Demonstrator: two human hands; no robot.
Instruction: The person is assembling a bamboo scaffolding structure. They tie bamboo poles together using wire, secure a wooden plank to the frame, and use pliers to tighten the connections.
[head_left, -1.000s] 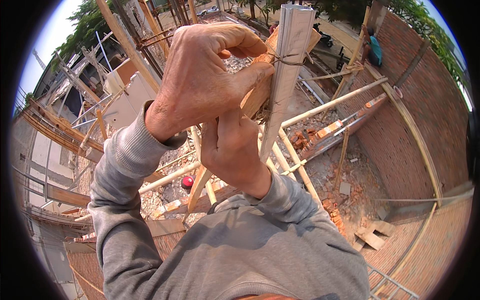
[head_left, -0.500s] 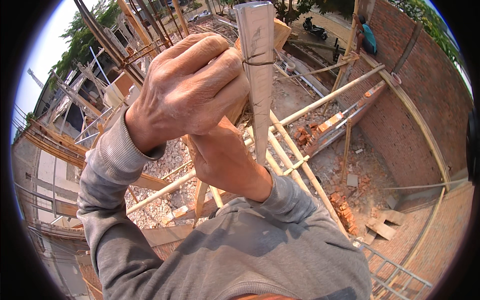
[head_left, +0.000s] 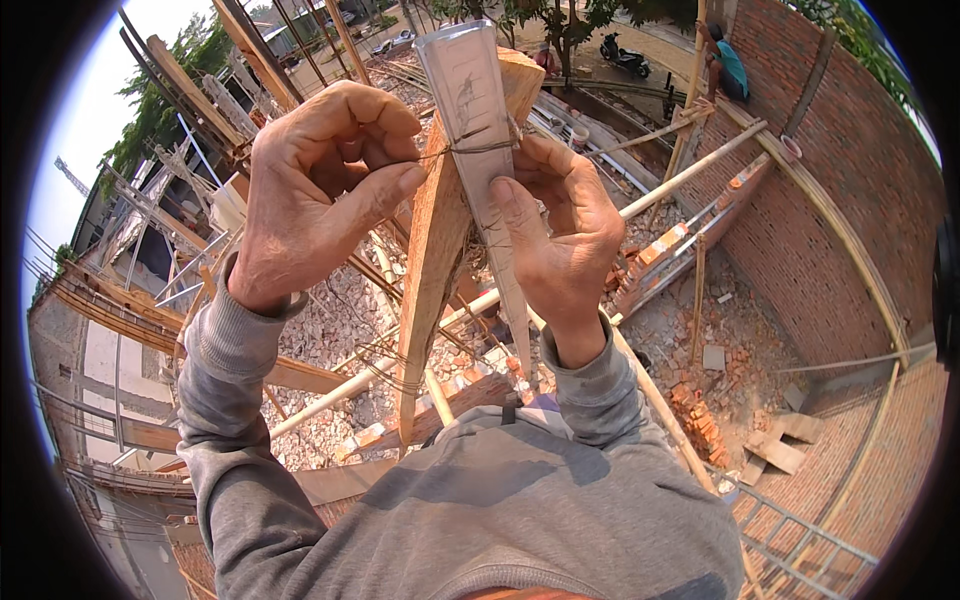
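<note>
One wire (head_left: 483, 149) was wrapped across a grey strip (head_left: 472, 90), upper centre; its end was met by the curled left hand (head_left: 310, 200), the strip by the thumb of the right hand (head_left: 568, 235), pinching unclear

An open-air building site is indicated by the bare brick wall (head_left: 850, 180), by the bamboo poles (head_left: 690, 168) that are set up near it, and by the ground below, which is strewn with rubble (head_left: 335, 325) and loose orange bricks (head_left: 697, 420). The plot is edged by trees (head_left: 565, 35) (a motor scooter (head_left: 624, 57) is parked near them).
</note>
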